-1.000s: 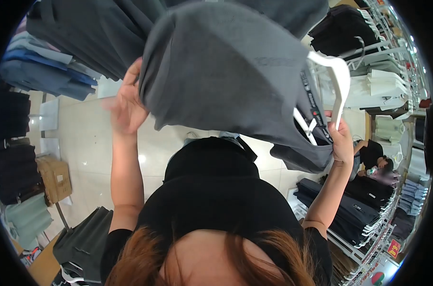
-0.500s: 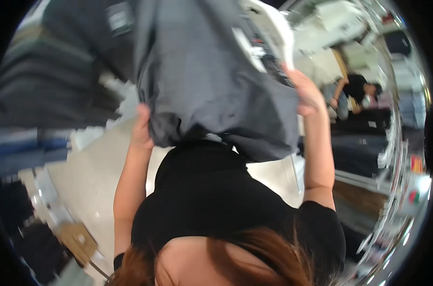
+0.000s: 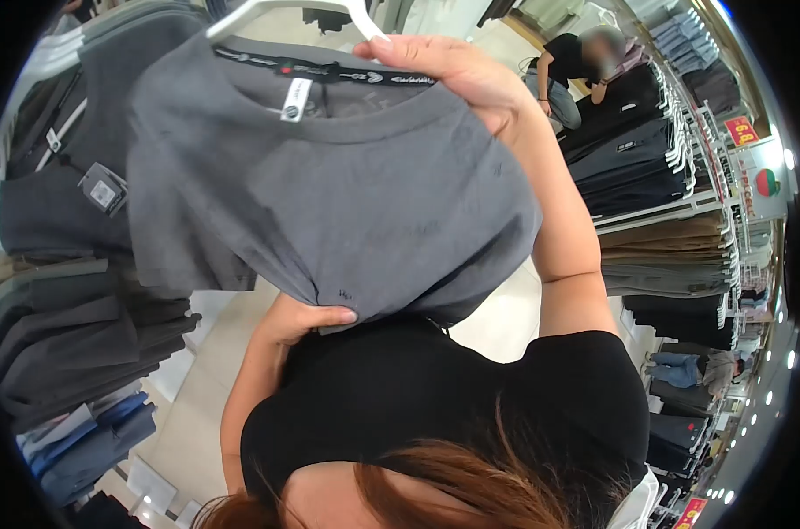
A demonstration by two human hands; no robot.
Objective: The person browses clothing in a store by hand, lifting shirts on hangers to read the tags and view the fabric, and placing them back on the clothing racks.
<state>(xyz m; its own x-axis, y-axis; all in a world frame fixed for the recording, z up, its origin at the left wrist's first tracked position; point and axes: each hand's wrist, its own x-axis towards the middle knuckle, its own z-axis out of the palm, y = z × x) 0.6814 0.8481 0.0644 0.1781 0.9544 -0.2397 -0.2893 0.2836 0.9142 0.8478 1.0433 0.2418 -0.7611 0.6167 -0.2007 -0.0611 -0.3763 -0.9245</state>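
A grey T-shirt (image 3: 329, 194) hangs on a white hanger (image 3: 285, 7) in front of me, its neckline and a small white label (image 3: 296, 100) facing up. My right hand (image 3: 457, 75) grips the shirt's shoulder and collar beside the hanger's arm. Lower down, my left hand (image 3: 307, 319) pinches the front of the shirt, thumb on top near a small dark mark; its other fingers are hidden under the cloth.
On the left, dark garments (image 3: 56, 212) with a tag (image 3: 103, 189) hang close by, above more hung shirts (image 3: 82, 344). A rack of dark trousers (image 3: 625, 159) stands at the right. A person (image 3: 563, 75) in black is beside it; another person (image 3: 695, 370) is farther off.
My view has turned toward the racks. The shirt has swung round with its collar toward the upper left, and my left hand has moved from its side edge to pinch its front.
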